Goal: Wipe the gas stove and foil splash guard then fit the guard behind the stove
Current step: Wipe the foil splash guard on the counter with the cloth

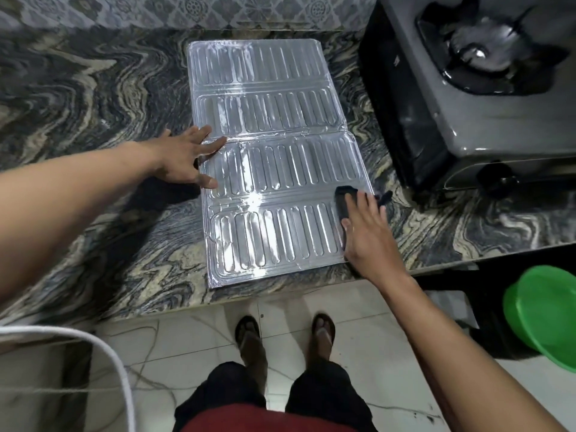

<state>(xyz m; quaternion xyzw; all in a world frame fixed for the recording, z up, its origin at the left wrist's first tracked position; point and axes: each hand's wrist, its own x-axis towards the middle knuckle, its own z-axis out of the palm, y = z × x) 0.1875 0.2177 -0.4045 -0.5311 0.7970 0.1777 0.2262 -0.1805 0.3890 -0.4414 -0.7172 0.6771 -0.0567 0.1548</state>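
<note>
While the right hand (366, 226) presses a dark cloth (343, 201) flat under its spread fingers at the near right edge of the foil splash guard (274, 169), the unwiped ribs lie to its left and beyond. Farther out, the left hand (187, 157) lies open, pinning the guard's left edge. Its long axis runs away from the person; the gas stove (486, 104) sits beyond the right hand, to its right.

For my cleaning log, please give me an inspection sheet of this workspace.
Surface: marbled stone counter, bare around the job.
Job's things: foil splash guard flat on counter; gas stove to its right; dark cloth on guard's right edge.
Clutter: nothing seen.
Grippers: left hand flat on guard's left edge; right hand pressing cloth.
Cables: white cord, thin wires on floor.
Surroundings: green basin, tiled floor.
</note>
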